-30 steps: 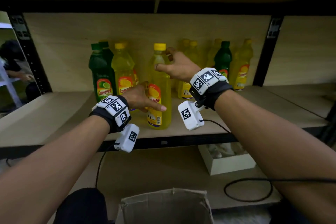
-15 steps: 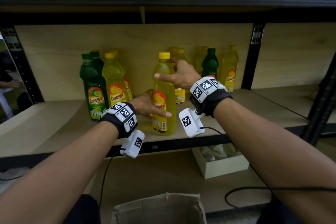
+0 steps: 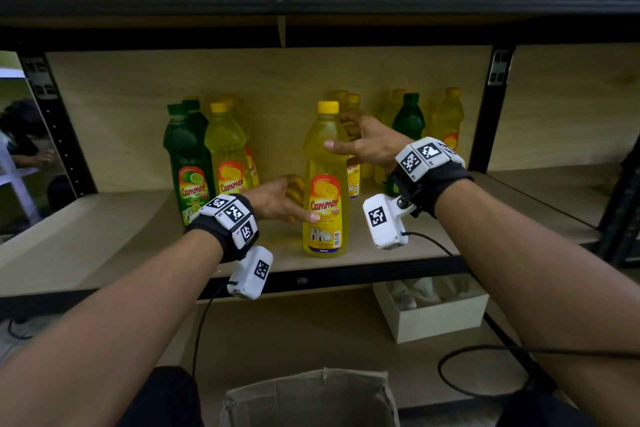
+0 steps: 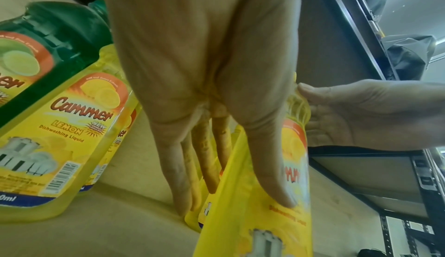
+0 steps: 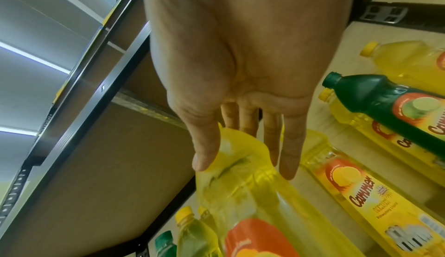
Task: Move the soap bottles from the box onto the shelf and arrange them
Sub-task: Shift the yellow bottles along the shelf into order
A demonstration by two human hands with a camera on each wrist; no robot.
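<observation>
A yellow Cammer soap bottle stands upright near the front of the wooden shelf, its label facing me. My left hand holds its lower body, thumb across the label and fingers round the far side. My right hand holds its shoulder under the yellow cap, thumb in front and fingers behind. The cardboard box sits below me at the bottom edge; its inside is hidden.
Green bottles and yellow bottles stand grouped at the back left, another mixed group at the back right. A black upright bounds the bay. A white box and a cable lie on the lower shelf.
The yellow bottle has been turned so its label now faces me squarely. Both hands stay on it at much the same height.
</observation>
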